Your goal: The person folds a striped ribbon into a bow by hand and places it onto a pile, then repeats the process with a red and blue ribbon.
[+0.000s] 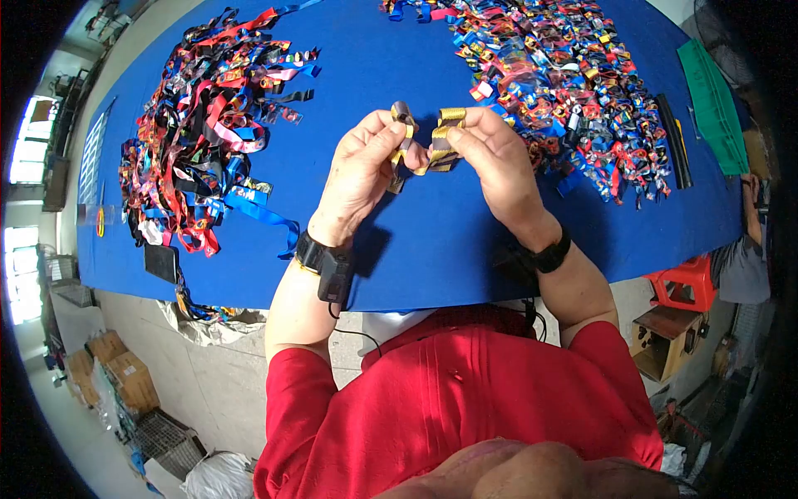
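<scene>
a: where's the striped strap (440, 145)?

b: mid-view, raised over the blue desk (366, 75), yellow and grey bands showing. one piece or two, i can't tell.

a: and the hands?

b: left hand (363, 162) pinches one part between thumb and fingers; right hand (499, 162) pinches the other part likewise.

a: around the strap?

b: a loose strap heap (208, 129) at nine o'clock, a dense printed pile (573, 91) at two, both on the desk.

a: farther out?

b: green tray (715, 112) at three, red stool (697, 281) at four, cardboard boxes (133, 381) at eight.
</scene>
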Tool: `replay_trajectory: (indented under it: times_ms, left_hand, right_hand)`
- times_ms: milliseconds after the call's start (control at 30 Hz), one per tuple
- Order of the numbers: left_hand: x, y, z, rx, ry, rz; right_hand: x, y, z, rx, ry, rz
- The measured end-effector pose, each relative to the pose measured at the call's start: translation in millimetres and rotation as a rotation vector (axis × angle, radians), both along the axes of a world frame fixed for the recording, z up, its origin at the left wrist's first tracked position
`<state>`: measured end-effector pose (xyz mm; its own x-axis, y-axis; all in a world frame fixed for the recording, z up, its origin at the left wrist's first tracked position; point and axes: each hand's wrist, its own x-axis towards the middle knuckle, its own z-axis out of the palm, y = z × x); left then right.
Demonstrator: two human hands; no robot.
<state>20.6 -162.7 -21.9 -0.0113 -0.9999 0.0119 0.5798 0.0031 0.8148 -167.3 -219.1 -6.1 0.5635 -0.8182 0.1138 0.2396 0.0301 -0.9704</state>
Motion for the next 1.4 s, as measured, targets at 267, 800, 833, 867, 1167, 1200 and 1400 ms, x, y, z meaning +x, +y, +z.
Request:
replay_trajectory:
  times_ms: [267,800,833,867,1167,1200,1400]
  left_hand:
    - [-7.0,4.1,4.8,0.066,-0.115,0.084]
    - [-8.4,7.0,7.6,-0.011,-0.261,-0.012]
    - [-7.9,8.3,9.2,-0.015,-0.283,-0.026]
    - [-8.0,9.2,10.6,-0.020,-0.306,-0.039]
    - [-6.9,10.9,13.9,0.003,-0.279,-0.081]
    - [-6.6,11.2,14.3,-0.008,-0.268,-0.072]
    - [-9.0,12.6,14.6,-0.051,-0.251,-0.082]
  right_hand:
    - [1.4,-0.4,-9.4,0.016,-0.028,0.087]
    - [4.3,1.1,-16.2,-0.030,-0.009,0.131]
    - [4.3,1.6,-15.2,-0.032,-0.009,0.113]
    - [4.6,2.3,-13.4,-0.034,-0.008,0.095]
    - [-0.2,-0.1,-9.7,-0.021,0.048,0.138]
    - [-1.4,-0.1,-9.2,-0.007,0.043,0.135]
    - [-5.7,-11.5,-9.4,-0.092,0.237,-0.015]
